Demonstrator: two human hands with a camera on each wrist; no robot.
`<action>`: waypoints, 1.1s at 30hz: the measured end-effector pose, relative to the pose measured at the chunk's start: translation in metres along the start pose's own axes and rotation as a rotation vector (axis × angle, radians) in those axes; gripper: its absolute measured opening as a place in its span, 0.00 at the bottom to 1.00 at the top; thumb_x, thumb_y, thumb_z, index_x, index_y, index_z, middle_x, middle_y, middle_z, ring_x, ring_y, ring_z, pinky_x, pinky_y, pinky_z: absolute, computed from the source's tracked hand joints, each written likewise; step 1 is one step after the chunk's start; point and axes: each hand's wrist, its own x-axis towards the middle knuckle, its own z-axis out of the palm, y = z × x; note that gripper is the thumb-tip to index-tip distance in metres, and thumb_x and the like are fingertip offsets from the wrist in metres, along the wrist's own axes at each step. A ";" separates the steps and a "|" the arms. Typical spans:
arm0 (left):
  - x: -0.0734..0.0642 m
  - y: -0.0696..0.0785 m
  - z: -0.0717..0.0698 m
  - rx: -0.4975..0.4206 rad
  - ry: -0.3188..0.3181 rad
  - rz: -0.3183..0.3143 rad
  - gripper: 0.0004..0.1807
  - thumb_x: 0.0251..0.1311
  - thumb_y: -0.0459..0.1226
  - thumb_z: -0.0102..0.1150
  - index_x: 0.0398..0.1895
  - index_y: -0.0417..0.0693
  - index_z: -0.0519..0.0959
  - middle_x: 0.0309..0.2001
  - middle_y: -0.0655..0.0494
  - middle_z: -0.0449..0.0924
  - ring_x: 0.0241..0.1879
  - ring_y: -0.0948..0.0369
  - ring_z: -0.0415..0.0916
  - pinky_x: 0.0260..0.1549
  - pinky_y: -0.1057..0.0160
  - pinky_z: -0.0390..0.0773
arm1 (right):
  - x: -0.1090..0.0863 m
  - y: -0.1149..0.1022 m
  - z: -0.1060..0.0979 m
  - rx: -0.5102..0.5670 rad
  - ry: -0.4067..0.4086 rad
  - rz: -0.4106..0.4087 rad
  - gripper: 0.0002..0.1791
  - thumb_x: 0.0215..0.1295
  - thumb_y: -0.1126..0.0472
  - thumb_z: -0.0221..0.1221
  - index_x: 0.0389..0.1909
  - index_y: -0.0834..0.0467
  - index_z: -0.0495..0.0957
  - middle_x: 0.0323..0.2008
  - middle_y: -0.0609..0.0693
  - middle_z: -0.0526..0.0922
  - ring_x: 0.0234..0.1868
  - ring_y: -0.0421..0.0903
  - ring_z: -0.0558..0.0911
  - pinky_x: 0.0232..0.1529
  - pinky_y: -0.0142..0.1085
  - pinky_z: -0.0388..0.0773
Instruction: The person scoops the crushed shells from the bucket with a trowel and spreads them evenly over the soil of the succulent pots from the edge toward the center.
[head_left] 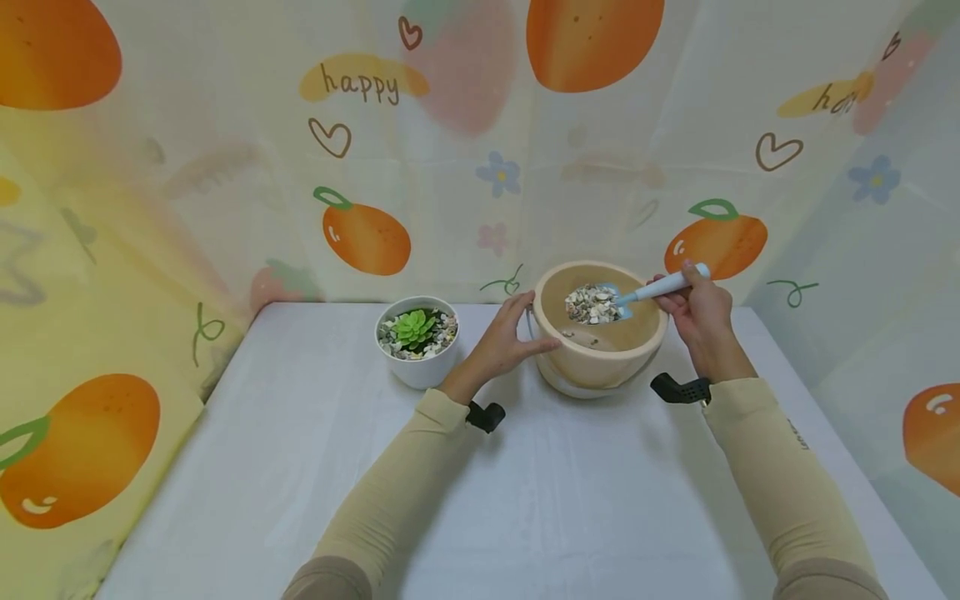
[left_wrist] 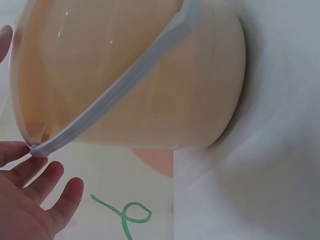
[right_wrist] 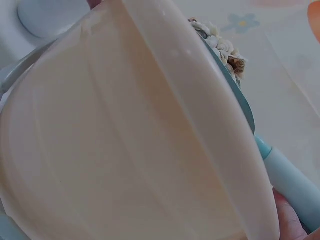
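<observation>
A peach-coloured bucket [head_left: 596,360] with a grey carrying handle [left_wrist: 117,90] stands at the back right of the table. My left hand [head_left: 498,343] rests at its left side, with the fingers and thumb spread apart along the rim. In the left wrist view, the fingertips are right at the handle's pivot. My right hand [head_left: 703,321] grips the pale handle of a small blue shovel [head_left: 670,285] over the bucket's right rim. The shovel blade carries a heap of small shells [right_wrist: 227,50], held above the bucket's opening. A few small bits lie inside the bucket.
Left of the bucket, a white pot [head_left: 422,373] holds a green succulent [head_left: 414,329] ringed by small stones or shells. The white-covered table [head_left: 570,500] meets a fruit-patterned curtain [head_left: 450,175] at the back; similar cloth hangs at both sides.
</observation>
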 end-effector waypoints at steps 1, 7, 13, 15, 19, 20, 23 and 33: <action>0.000 0.000 -0.001 -0.004 -0.002 0.000 0.50 0.54 0.51 0.69 0.76 0.49 0.55 0.75 0.45 0.53 0.74 0.47 0.54 0.69 0.44 0.60 | 0.000 0.000 0.000 0.011 0.002 -0.001 0.22 0.66 0.54 0.60 0.57 0.56 0.67 0.32 0.57 0.84 0.35 0.50 0.87 0.58 0.45 0.70; -0.001 0.001 -0.007 -0.029 -0.007 -0.002 0.50 0.54 0.51 0.70 0.76 0.47 0.55 0.75 0.44 0.54 0.74 0.47 0.55 0.69 0.43 0.60 | -0.001 0.003 0.001 0.060 0.012 -0.016 0.22 0.64 0.55 0.62 0.56 0.58 0.69 0.31 0.58 0.85 0.36 0.51 0.87 0.57 0.45 0.71; -0.007 -0.002 -0.015 -0.005 -0.002 -0.033 0.51 0.54 0.52 0.69 0.76 0.49 0.54 0.75 0.47 0.54 0.73 0.49 0.56 0.68 0.45 0.63 | -0.005 0.005 0.004 0.062 0.009 -0.055 0.24 0.60 0.55 0.66 0.54 0.58 0.72 0.33 0.57 0.84 0.37 0.51 0.87 0.52 0.43 0.76; -0.009 -0.002 -0.019 0.004 -0.001 -0.036 0.50 0.54 0.52 0.69 0.76 0.50 0.54 0.75 0.47 0.53 0.74 0.48 0.55 0.68 0.44 0.63 | -0.007 0.006 0.006 0.077 0.001 -0.063 0.23 0.58 0.55 0.67 0.51 0.58 0.73 0.33 0.57 0.85 0.36 0.51 0.88 0.48 0.43 0.78; -0.012 -0.001 -0.027 0.008 -0.001 -0.018 0.50 0.55 0.52 0.68 0.76 0.50 0.54 0.76 0.46 0.51 0.74 0.47 0.54 0.67 0.43 0.63 | -0.012 0.007 0.010 0.117 -0.009 -0.070 0.21 0.57 0.57 0.68 0.48 0.60 0.74 0.32 0.59 0.85 0.34 0.51 0.88 0.43 0.44 0.80; -0.013 0.000 -0.029 0.006 -0.002 -0.015 0.50 0.55 0.52 0.68 0.76 0.50 0.54 0.77 0.46 0.50 0.74 0.47 0.53 0.67 0.43 0.63 | -0.012 0.007 0.011 0.125 -0.007 -0.069 0.21 0.57 0.57 0.68 0.48 0.60 0.74 0.32 0.59 0.85 0.34 0.52 0.88 0.43 0.44 0.81; -0.017 0.002 -0.034 0.012 -0.001 -0.011 0.50 0.55 0.52 0.68 0.77 0.50 0.54 0.77 0.47 0.50 0.75 0.48 0.52 0.68 0.41 0.61 | -0.014 0.008 0.015 0.125 0.007 -0.074 0.25 0.56 0.57 0.69 0.53 0.59 0.74 0.32 0.59 0.84 0.34 0.51 0.88 0.43 0.44 0.81; -0.025 0.003 -0.048 0.081 0.030 0.015 0.49 0.55 0.53 0.68 0.76 0.51 0.55 0.76 0.49 0.52 0.75 0.50 0.51 0.70 0.42 0.58 | -0.018 0.014 0.025 0.129 -0.017 -0.100 0.16 0.60 0.59 0.66 0.46 0.61 0.76 0.31 0.58 0.84 0.33 0.51 0.87 0.42 0.45 0.81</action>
